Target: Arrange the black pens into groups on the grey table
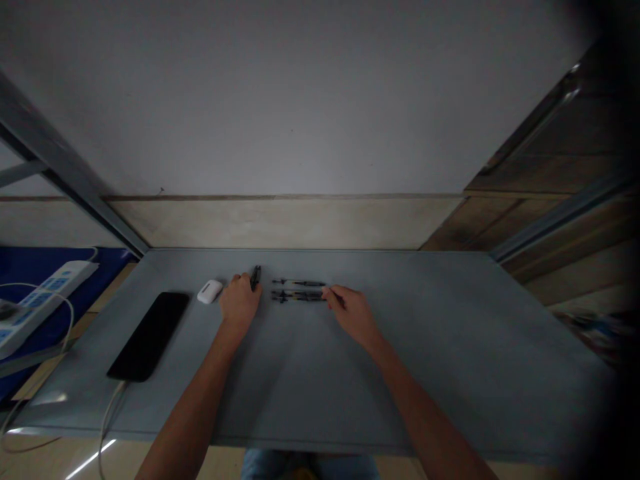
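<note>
Several slim dark pens lie side by side on a grey table (310, 373), pointing left to right. The farthest pen (299, 283) is set a little apart from the nearer pens (296, 296), which lie close together. My right hand (353, 310) has its fingers closed at the right end of the nearer pens, pinching one there. To the left of the pens, my left hand (241, 300) is closed around a dark pen-like object (255, 276) that sticks up past the fingers. Its lower part is hidden by the hand.
A white earbud case (210, 291) sits just left of my left hand. Farther left lies a black phone (149, 337) with a white cable (106, 420). A white power strip (47, 303) rests on a blue surface beyond the table's left edge. A wall (290, 120) rises behind.
</note>
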### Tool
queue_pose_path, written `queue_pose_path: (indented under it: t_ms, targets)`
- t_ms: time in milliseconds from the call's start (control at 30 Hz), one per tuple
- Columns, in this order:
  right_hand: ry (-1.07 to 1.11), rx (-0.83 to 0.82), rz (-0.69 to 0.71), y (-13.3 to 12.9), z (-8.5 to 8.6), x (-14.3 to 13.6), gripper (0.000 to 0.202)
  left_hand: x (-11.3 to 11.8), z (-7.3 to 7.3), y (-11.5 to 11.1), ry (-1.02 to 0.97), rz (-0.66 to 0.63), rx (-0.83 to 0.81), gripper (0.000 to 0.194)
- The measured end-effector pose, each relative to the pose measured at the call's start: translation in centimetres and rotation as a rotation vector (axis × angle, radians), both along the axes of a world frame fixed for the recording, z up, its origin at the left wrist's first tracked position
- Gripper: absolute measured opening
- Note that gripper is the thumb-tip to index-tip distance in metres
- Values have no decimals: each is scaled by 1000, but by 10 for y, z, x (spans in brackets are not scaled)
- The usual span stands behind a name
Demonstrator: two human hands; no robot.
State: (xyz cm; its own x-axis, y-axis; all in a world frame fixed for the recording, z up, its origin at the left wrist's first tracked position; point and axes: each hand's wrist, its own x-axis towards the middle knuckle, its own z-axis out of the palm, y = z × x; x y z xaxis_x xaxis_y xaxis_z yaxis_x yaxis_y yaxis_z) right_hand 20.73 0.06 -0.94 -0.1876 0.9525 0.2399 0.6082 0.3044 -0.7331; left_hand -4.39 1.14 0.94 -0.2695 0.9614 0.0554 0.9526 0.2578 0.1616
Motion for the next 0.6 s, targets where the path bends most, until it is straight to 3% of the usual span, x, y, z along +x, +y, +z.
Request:
queue_pose_path:
  t_ms: [300,600]
  targets:
    - [-111,105,-34,4,-1,2,29,-2,2,-2,34,-1,-31,35]
    - [-224,186,135,7,-10,5,2,3,3,-6,67,-29,159,42]
